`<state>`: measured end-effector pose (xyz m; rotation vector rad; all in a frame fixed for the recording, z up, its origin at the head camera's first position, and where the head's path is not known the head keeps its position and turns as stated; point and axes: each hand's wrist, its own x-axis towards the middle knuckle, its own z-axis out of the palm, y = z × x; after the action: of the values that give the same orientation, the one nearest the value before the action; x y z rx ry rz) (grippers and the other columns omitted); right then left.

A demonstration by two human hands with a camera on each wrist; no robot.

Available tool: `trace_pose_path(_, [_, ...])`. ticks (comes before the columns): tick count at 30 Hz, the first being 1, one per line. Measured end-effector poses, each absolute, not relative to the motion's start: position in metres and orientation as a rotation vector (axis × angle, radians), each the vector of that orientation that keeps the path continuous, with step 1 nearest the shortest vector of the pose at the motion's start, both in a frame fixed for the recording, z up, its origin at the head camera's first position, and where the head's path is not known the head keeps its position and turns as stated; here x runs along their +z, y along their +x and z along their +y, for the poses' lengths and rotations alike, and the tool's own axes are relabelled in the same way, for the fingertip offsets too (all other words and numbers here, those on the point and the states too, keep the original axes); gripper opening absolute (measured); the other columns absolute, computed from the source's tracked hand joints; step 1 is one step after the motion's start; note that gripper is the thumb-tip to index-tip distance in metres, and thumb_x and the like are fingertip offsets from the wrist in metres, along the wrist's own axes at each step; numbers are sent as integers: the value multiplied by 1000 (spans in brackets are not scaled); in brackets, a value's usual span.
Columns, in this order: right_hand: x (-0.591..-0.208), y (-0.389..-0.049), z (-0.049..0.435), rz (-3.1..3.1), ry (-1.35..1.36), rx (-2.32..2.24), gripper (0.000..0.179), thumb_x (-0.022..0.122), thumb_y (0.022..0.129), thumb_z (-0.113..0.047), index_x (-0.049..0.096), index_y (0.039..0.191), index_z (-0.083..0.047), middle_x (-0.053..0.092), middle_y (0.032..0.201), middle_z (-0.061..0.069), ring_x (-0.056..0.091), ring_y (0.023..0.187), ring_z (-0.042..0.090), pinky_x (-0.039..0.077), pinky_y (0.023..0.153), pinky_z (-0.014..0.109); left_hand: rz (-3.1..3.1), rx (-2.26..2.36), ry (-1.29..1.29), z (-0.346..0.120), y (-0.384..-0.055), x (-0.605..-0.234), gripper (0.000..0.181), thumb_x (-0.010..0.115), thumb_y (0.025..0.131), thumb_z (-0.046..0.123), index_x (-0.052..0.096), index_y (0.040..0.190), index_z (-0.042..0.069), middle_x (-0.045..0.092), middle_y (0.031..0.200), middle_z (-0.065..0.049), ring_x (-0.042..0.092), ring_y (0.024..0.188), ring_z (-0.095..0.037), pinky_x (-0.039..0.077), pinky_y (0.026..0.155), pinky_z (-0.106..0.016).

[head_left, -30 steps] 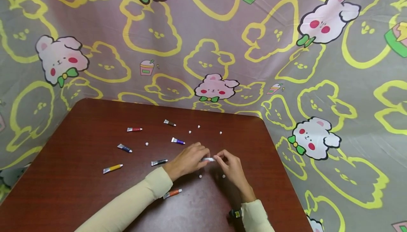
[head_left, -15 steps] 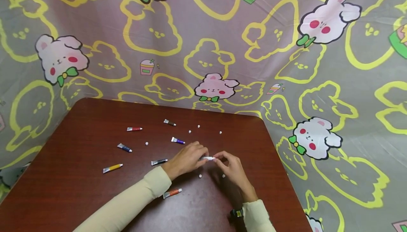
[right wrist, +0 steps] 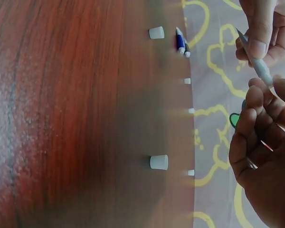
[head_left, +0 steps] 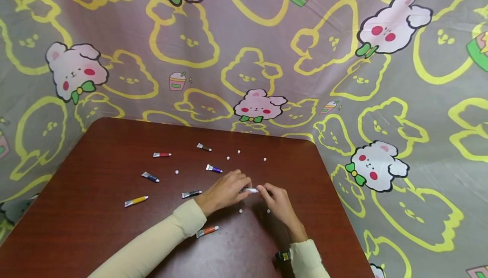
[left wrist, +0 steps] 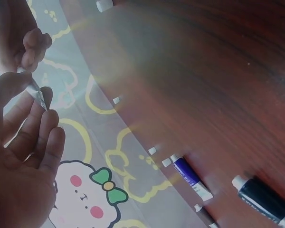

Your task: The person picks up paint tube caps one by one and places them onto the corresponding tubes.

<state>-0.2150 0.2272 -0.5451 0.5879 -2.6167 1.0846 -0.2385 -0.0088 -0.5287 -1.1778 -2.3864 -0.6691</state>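
Observation:
A small white paint tube point(head_left: 250, 190) is held up off the table between the two hands. My left hand point(head_left: 228, 188) pinches its body between thumb and fingers, as the left wrist view also shows with the tube point(left wrist: 39, 95) above the curled fingers. My right hand point(head_left: 280, 201) pinches the narrow end with thumb and forefinger. In the right wrist view, the tube point(right wrist: 257, 61) points its tip into the right fingertips, which hide the cap end. Near the left wrist lie a black paint tube point(head_left: 191, 194), a purple one point(head_left: 214, 168) and an orange one point(head_left: 207, 231).
Farther left on the brown table point(head_left: 95, 235) lie a yellow tube point(head_left: 136, 201), a blue one point(head_left: 150, 177), a red one point(head_left: 162, 155) and a brown one point(head_left: 203, 147). Several loose white caps are scattered about, one point(head_left: 241, 211) before the hands. A patterned cloth point(head_left: 206, 74) hangs behind.
The right thumb and forefinger have shifted slightly at the tube's end. Both hands otherwise stay in place, and the things on the table have not moved.

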Motion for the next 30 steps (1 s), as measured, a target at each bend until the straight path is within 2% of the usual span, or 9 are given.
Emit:
trace_pose_path(3, [-545,-215,227,-2629,554,1086,30,69,108,-20,65,78,-19,56,68,-11,48,61,-2,43,58,21,-2390,-685,-1180,-9,-238,-529,15,83,98,25,74,100,13,77,94,-1,60,87,-17,52,83,-34])
trace_pose_path(7, [-543,-213,227,-2633,491,1226,11,72,106,-20,77,99,-13,74,83,-4,64,73,1,54,67,22,-2377,-697,-1180,-10,-239,-529,14,82,98,24,73,99,13,77,93,-1,59,86,-17,52,82,-35])
trace_pose_path(10, [-541,-212,227,-2618,484,1344,13,79,101,-18,78,112,-10,79,95,1,71,84,8,60,75,25,-2366,-705,-1175,-10,-239,-530,14,83,97,24,73,98,14,76,92,0,59,85,-17,51,81,-34])
trace_pose_path(14, [-539,-211,228,-2613,495,1405,13,84,97,-16,79,109,-15,78,98,0,72,89,12,61,80,31,-2366,-715,-1170,-10,-239,-531,14,83,97,24,73,99,14,76,92,1,59,86,-16,51,81,-34])
trace_pose_path(19, [-539,-211,229,-2611,498,1427,9,83,97,-16,80,106,-17,79,97,0,72,88,15,61,77,31,-2368,-707,-1169,-10,-239,-532,13,82,98,24,73,99,15,75,92,1,59,86,-16,51,82,-34])
trace_pose_path(27, [-540,-214,227,-2612,508,1347,8,78,101,-15,79,100,-8,77,89,2,64,76,6,53,67,21,-2397,-714,-1159,-11,-238,-530,13,80,100,26,73,100,15,76,94,1,58,86,-15,51,81,-33])
trace_pose_path(30, [-541,-214,226,-2623,496,1311,12,76,103,-19,77,93,-13,74,82,-2,61,70,3,51,63,22,-2390,-714,-1165,-11,-238,-529,13,80,100,26,73,101,15,76,95,1,59,87,-15,52,81,-33])
